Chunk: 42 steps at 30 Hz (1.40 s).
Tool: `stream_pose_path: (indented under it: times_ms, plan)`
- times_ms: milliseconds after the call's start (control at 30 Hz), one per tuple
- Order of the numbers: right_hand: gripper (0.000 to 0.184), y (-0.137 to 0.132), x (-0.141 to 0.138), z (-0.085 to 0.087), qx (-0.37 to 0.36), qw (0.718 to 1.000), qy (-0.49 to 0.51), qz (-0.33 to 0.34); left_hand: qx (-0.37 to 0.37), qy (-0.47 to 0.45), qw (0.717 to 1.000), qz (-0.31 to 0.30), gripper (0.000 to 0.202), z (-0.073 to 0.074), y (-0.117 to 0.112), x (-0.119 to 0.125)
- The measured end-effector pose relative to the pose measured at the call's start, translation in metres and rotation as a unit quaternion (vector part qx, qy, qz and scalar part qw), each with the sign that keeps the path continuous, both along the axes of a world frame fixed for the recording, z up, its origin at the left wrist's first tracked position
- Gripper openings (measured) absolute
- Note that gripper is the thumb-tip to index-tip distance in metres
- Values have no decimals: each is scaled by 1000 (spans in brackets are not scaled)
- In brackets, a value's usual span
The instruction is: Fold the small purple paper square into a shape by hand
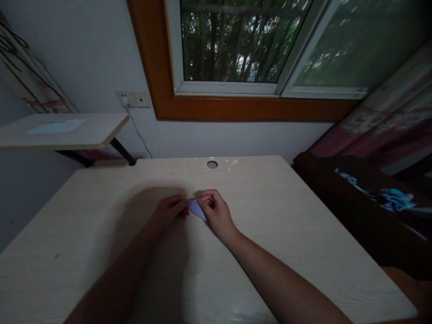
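Between my two hands is a small folded piece of purple paper point(196, 209), pointed in shape. My left hand point(171, 208) pinches its left tip between thumb and fingers. On the other side, my right hand point(215, 210) grips the paper's right part, and its fingers hide some of the edge. Both hands are near the middle of the pale wooden table point(256, 193), low over its surface. Whether the paper touches the tabletop, I cannot tell.
A raised shelf point(114, 128) with a pale sheet point(56, 126) on it stands at the back left. A round cable hole point(212, 164) lies near the far edge. A white cord point(138, 132) hangs from the wall socket point(124, 99). Right of the table is dark brown furniture point(337, 202).
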State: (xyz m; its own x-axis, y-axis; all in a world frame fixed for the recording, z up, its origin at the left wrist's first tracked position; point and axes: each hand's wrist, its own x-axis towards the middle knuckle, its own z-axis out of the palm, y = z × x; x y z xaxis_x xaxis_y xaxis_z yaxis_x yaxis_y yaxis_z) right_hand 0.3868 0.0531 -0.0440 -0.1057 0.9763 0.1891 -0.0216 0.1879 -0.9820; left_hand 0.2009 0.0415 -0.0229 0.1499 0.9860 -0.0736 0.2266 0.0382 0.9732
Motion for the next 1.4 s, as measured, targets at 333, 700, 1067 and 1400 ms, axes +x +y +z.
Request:
stream_pose_path:
  times_ms: [333,700,1067,1400]
  plan:
    - [19,1,1,-2,11,999,-18,23,26,46,998,-30,27,-5,3,1]
    - [15,-1,3,1,38,997,-71,17,11,34,999,-33,31,-5,1,0]
    - [17,2,2,-2,24,998,-51,-1,-5,19,1000,-14,34,-3,0,-1]
    - [15,1,3,2,23,998,-58,-8,12,26,999,30,34,-7,0,-2]
